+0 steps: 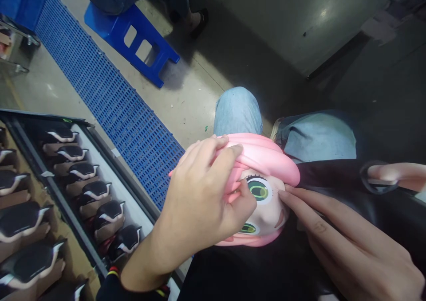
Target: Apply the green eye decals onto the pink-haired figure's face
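Note:
A pink-haired doll head point(266, 177) with big green eyes rests on my lap, over a black garment point(349, 194). My left hand point(203, 199) grips its left side, fingers curled over the pink hair and thumb near the upper eye. My right hand point(346, 243) lies to the right with its fingers stretched flat, the fingertips touching the face beside the eye. My knees in light blue jeans point(238, 110) show beyond the head.
At the left, a tray rack point(83, 248) holds rows of several black and white figure parts point(96, 188). A blue slatted floor mat point(109, 97) runs past it. Farther off stands a blue plastic stool point(133, 37) with another person's legs behind.

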